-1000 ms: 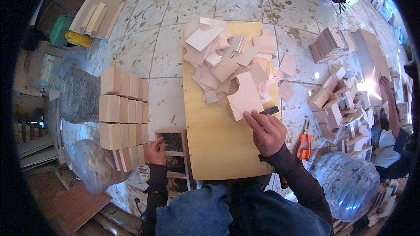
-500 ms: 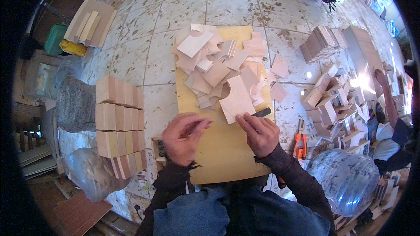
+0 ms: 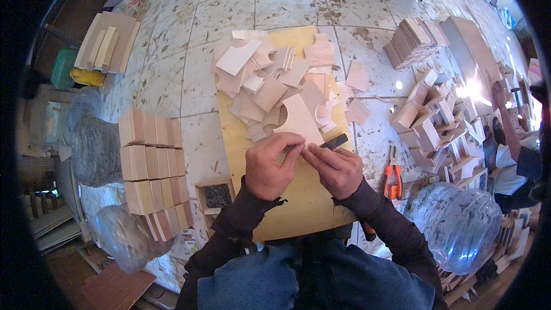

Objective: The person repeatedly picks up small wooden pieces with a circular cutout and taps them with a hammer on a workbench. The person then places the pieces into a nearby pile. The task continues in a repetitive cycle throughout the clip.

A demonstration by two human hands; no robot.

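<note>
My left hand (image 3: pixel 272 165) and my right hand (image 3: pixel 335 171) meet fingertip to fingertip above a yellow board (image 3: pixel 298 212). Both are pinched closed; whatever lies between their fingers is too small or hidden to make out. Just beyond the fingertips is a pale flat wooden piece (image 3: pixel 299 119) with a curved cut-out, its near edge covered by my hands. A short dark bar (image 3: pixel 335 141) sticks out beside my right fingers; whether they grip it cannot be seen. Behind lies a loose pile of similar thin wooden pieces (image 3: pixel 270 93).
Stacked wooden blocks (image 3: pixel 150 163) stand left, near a small open box (image 3: pixel 217 196). Orange-handled pliers (image 3: pixel 393 181) lie right, by a large clear plastic bottle (image 3: pixel 456 227). Wooden offcuts (image 3: pixel 439 129) and stacked thin boards (image 3: pixel 414 43) are farther right. Other people show at the right and top edges.
My left hand has moved right and closed, meeting my right hand's fingertips. My right hand stays near the pale piece's near edge. The whole view has shifted slightly.
</note>
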